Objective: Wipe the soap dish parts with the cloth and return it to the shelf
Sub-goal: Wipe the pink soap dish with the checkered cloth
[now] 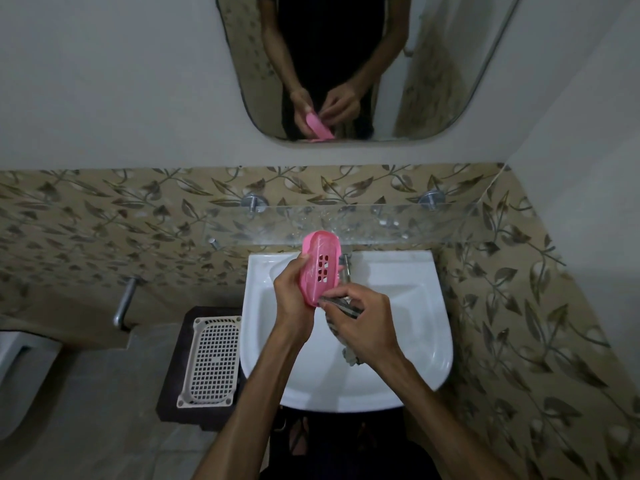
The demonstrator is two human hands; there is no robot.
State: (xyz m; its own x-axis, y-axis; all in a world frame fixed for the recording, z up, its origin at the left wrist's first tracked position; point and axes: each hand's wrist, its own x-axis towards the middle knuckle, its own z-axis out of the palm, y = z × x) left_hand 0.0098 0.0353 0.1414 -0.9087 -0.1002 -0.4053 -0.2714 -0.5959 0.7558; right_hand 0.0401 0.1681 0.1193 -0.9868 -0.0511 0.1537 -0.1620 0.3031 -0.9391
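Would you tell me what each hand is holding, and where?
Left hand grips the pink soap dish by its lower end; right hand grips the bunched cloth.

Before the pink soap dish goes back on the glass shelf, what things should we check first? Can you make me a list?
1. Left hand has a firm grip on the pink soap dish: ok.
2. Right hand holds the cloth against the dish's lower end: ok.
3. Dish wiped clean all over: cannot tell, its underside is hidden.
4. Dish is held over the sink, so drips land inside: ok.
5. Glass shelf has free room for the dish: ok.
6. Other soap dish parts are wiped: cannot tell, only this part shows.
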